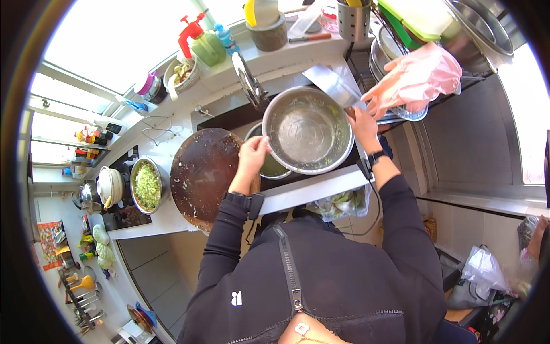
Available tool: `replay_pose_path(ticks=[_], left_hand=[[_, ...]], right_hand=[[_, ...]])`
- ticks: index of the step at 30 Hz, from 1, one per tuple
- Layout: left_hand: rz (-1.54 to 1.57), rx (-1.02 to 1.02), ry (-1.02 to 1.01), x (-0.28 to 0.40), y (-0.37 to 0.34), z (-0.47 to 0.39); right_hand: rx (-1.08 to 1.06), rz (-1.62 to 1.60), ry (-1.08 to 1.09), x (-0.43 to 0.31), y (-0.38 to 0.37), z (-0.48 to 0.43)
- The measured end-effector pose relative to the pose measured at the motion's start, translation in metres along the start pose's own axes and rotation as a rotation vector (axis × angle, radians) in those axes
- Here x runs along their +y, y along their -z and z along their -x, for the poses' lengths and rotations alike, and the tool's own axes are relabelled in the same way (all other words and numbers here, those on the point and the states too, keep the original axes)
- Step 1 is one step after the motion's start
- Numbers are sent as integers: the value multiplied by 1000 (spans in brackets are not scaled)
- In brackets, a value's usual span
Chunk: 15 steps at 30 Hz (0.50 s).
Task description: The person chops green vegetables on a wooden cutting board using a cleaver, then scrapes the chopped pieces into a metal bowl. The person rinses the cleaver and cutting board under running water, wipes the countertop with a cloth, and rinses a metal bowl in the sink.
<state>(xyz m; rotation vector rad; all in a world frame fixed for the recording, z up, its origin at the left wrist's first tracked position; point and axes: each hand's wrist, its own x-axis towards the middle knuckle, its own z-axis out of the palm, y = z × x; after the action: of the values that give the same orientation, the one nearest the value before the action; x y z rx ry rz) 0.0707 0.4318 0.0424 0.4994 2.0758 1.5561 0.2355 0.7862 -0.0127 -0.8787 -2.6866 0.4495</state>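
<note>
A wide stainless steel basin (pixel 307 135) is over the sink, with green scraps stuck to its inner wall. My left hand (pixel 251 159) pinches its left rim. At its right rim my right hand (pixel 364 129) closes around the brown handle of a cleaver (pixel 333 86), whose broad blade points up and left behind the basin; some of its fingers are hidden. Partly under the basin is another metal bowl (pixel 275 167) with greenish contents. Left of the sink lies a round, wet wooden chopping board (pixel 204 172) with food bits on it. Beyond it stands a metal bowl of chopped green vegetable (pixel 147 185).
Behind the basin rises the faucet (pixel 249 79). Pink rubber gloves (pixel 417 79) hang over the dish rack at right. A red-topped spray bottle (pixel 204 43) stands on the sill. A white lidded pot (pixel 110 187) is on the stove. Below the counter edge hangs a plastic bag of vegetables (pixel 341 204).
</note>
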Motion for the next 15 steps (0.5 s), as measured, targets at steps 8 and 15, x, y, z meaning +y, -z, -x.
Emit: replay_pose_path(ticks=[8, 15], left_hand=[[-99, 91, -8, -8, 50, 18], [-115, 183, 58, -20, 78, 40]], right_hand=[[19, 102, 100, 31, -25, -21], [-75, 63, 115, 42, -39, -31]])
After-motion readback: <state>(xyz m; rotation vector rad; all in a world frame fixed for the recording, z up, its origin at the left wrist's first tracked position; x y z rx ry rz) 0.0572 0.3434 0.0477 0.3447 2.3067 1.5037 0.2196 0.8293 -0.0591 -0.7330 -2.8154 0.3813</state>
